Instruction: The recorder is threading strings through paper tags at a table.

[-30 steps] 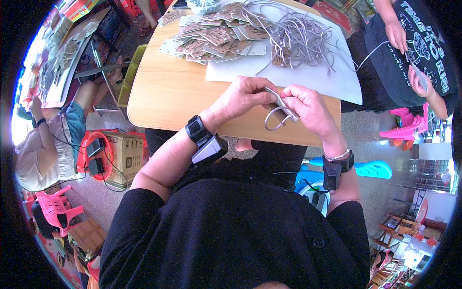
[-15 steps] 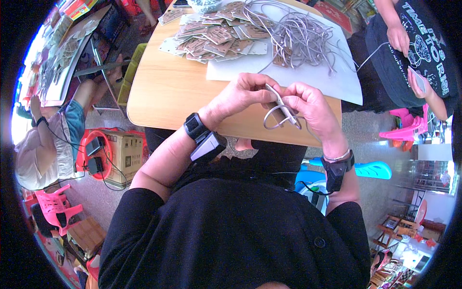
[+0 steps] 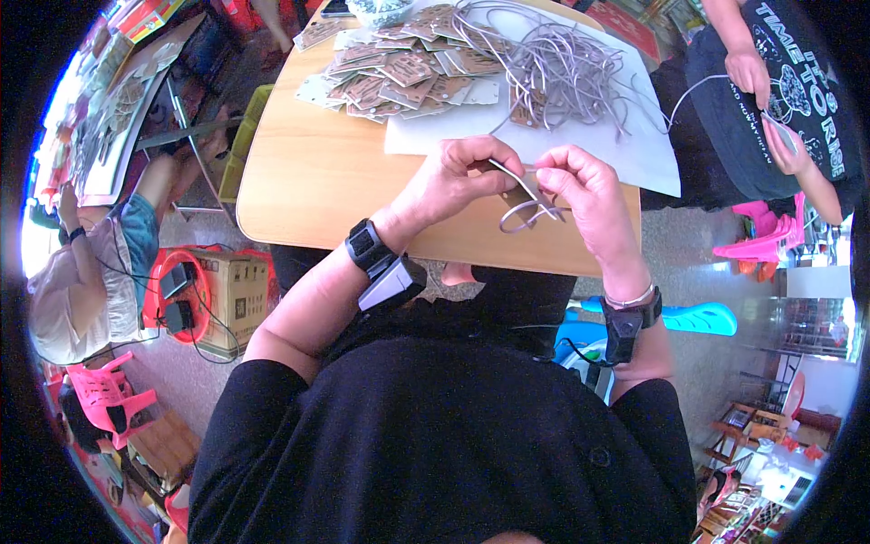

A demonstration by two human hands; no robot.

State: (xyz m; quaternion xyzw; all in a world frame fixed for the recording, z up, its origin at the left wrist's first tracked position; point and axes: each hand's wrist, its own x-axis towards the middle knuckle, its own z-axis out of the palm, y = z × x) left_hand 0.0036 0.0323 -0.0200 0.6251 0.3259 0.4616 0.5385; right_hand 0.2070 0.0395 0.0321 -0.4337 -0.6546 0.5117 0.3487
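Observation:
Over the table's near edge, my left hand [image 3: 464,177] pinches a small flat board [image 3: 520,192], tilted, with a pale edge and a brown face. A thin grey cord [image 3: 518,227] hangs in a loop at the board's lower end. Close beside the board's right side is my right hand [image 3: 584,186], its thumb and fingertips pressed together; what lies between them is too small to make out. Beyond my hands lies a heap of similar boards [image 3: 408,71], brown and pale, with a tangle of grey cords [image 3: 566,68] to its right.
A white sheet [image 3: 648,168] covers part of the wooden table [image 3: 308,172]. At the far edge stands a clear bowl [image 3: 382,13] of small pieces. To the right, a co-worker's hands [image 3: 787,150] hold another board and cord. Another person [image 3: 86,281] sits at left, near a cardboard box [image 3: 237,304].
My right fingertips have come off the board's side and pinch close next to it. The board has shifted slightly left and turned in my left hand, its cord loop moving along.

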